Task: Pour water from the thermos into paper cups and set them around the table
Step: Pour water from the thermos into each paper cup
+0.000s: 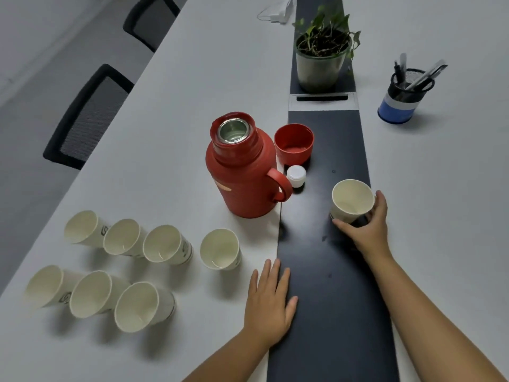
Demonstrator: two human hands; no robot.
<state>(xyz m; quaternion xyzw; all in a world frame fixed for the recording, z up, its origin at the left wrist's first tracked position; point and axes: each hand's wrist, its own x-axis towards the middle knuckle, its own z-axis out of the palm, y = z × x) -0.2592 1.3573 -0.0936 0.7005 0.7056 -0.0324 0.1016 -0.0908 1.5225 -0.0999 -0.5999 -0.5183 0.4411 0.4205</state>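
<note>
My left hand (268,300) lies flat and released on the table (176,150). Ahead and right, my right hand (367,226) wraps a thin paper cup (351,201), upright on the matte dark strip (327,271). The glossy red thermos (242,172) stands uncapped left of that cup, handle toward it, so I judge the right hand nearer.

Unreadable dark logo on paper cups (168,245)
</note>
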